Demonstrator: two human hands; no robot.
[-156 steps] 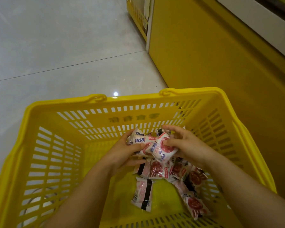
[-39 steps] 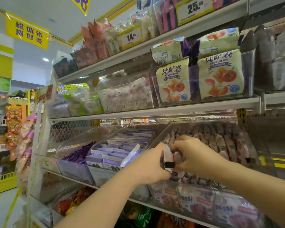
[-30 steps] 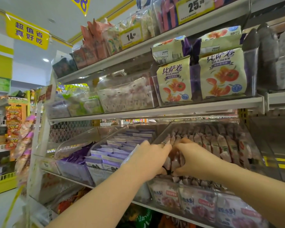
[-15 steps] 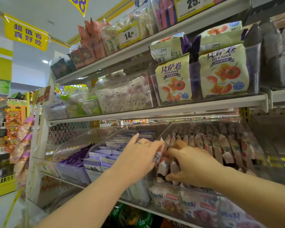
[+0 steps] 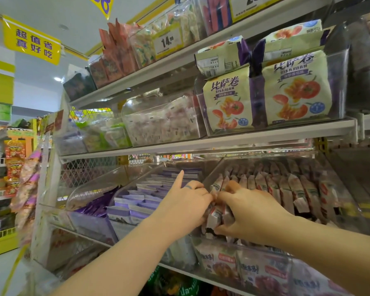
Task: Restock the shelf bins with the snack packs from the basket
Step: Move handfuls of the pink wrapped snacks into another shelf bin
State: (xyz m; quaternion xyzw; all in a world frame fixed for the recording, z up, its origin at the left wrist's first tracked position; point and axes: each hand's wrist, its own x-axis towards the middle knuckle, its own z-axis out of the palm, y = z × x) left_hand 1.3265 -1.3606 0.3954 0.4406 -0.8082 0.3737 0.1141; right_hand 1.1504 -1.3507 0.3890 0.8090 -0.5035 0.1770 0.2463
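Note:
Both my hands reach into a clear plastic shelf bin on the lower shelf. It is filled with rows of upright pink-and-white snack packs. My right hand curls its fingers round a few snack packs at the bin's front left corner. My left hand presses against the same packs from the left, its fingers curled on them and the index finger pointing up. The basket is out of view.
A neighbouring clear bin of purple-and-white packs sits to the left. Tomato snack bags stand on the shelf above. Price tags hang on the top shelf. More pink packs lie in the bin below.
I went from picking packs out of the yellow basket to the shelf. Over the last second both hands pushed the packs down into the bin's front left corner.

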